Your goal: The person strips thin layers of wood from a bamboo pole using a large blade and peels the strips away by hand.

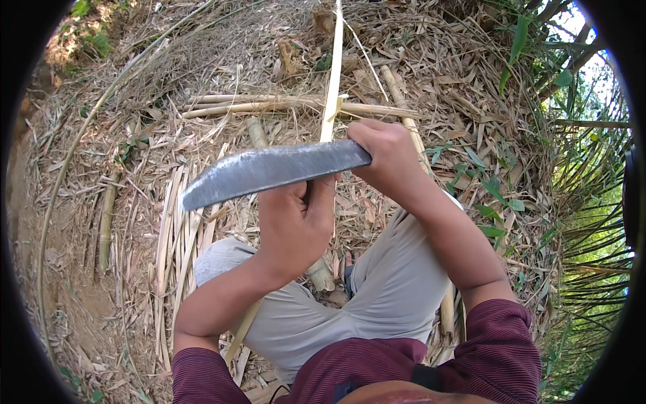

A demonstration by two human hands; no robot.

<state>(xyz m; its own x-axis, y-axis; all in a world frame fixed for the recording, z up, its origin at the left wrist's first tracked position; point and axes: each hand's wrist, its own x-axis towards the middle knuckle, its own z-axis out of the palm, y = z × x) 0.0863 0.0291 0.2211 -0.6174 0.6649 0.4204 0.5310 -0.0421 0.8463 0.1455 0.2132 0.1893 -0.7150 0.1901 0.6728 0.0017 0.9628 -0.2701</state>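
Observation:
My right hand [385, 149] is closed round the handle end of a machete [276, 168], and the handle itself is hidden in the fist. Its broad grey blade points left and lies across a pale bamboo strip [334, 81]. The strip runs away from me to the far edge of the view. Below the blade, my left hand [296, 225] is closed on the strip, with its fingertips hidden by the blade. A pale length [243, 328] shows again under my left forearm, perhaps the same strip.
Several split strips [173, 249] lie on the left. Bamboo poles [262, 106] cross the ground ahead, and another pole [319, 273] lies between my legs. A long thin cane [67, 158] curves along the left. Dry leaves cover the ground; green shrubs [592, 269] stand at right.

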